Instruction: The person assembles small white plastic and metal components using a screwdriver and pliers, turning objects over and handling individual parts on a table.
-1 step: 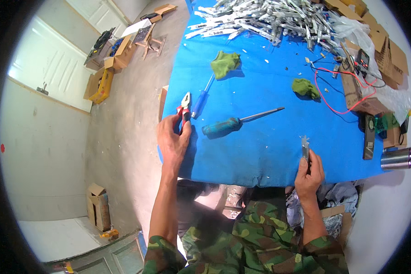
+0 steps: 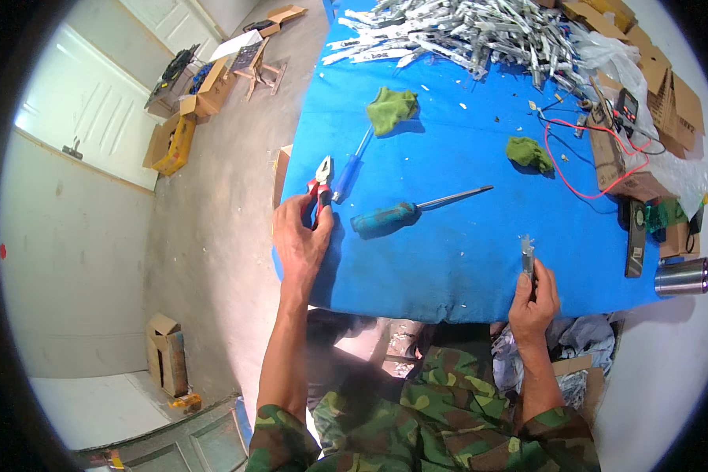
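My left hand (image 2: 300,240) is closed on the handles of a pair of pliers (image 2: 322,179) with red and black grips, near the table's left edge. Its metal jaws point away from me. In my right hand (image 2: 536,303), above the front right of the table, is a small grey metal-looking strip (image 2: 527,250) with a ragged upper end; my fingers cover its lower part. Between the hands lies a screwdriver (image 2: 385,219) with a worn teal handle. Beside the pliers rests a blue-handled screwdriver (image 2: 348,178), its tip under a green cloth (image 2: 392,112).
A large heap of silvery-white strips (image 2: 464,35) covers the far end of the blue table (image 2: 448,267). Another green cloth (image 2: 529,153), a red cable (image 2: 562,179), cardboard boxes (image 2: 606,161) and a steel flask (image 2: 687,277) are on the right. Small chips are scattered about.
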`<action>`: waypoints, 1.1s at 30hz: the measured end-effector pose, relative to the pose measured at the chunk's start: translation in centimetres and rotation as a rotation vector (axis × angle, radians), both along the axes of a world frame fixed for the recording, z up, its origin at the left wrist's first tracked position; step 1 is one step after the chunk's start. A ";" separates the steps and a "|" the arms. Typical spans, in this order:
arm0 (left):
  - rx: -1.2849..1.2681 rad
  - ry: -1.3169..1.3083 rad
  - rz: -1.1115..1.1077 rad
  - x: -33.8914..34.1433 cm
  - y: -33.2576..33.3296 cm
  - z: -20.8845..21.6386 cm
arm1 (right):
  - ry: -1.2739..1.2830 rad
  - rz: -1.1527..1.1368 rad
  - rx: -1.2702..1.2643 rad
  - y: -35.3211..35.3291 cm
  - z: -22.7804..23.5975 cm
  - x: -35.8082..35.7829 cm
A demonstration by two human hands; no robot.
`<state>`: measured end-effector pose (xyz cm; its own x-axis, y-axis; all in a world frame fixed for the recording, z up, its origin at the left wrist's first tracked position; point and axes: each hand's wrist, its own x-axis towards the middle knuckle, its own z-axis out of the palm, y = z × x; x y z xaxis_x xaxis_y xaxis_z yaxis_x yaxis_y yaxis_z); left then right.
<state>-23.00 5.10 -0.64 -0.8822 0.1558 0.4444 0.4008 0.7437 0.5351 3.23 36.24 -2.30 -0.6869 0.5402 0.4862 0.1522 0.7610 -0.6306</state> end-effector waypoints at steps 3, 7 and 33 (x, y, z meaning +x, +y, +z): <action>0.005 0.071 -0.008 0.2 -0.1 -0.2 | -0.033 -0.019 0.026 0.0 -0.1 0.0; -0.036 0.041 -0.034 2.1 -1.8 -0.6 | -0.027 -0.050 0.161 0.4 -1.0 -0.2; 0.910 -0.210 -0.425 14.5 -3.9 2.4 | -0.216 -0.190 0.191 6.3 -4.3 -1.2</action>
